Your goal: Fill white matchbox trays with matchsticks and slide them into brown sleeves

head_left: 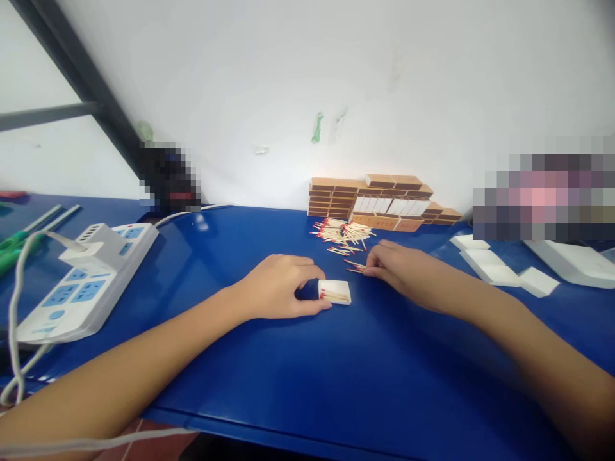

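Observation:
My left hand point(278, 285) rests on the blue table point(298, 378), its thumb and fingers closed on the left end of a small white matchbox tray point(336, 292) that has several red-tipped matches in it. My right hand point(398, 266) lies just right of the tray, fingertips pinched on a few loose matches point(354, 266) on the table. Behind both hands lies a pile of loose matches point(343, 234).
Brown matchboxes point(379, 202) are stacked against the white wall. White empty trays point(494, 272) lie at the right. A white power strip point(81, 275) with a plugged-in charger and cable sits at the left. Green tools point(14, 243) lie at the far left.

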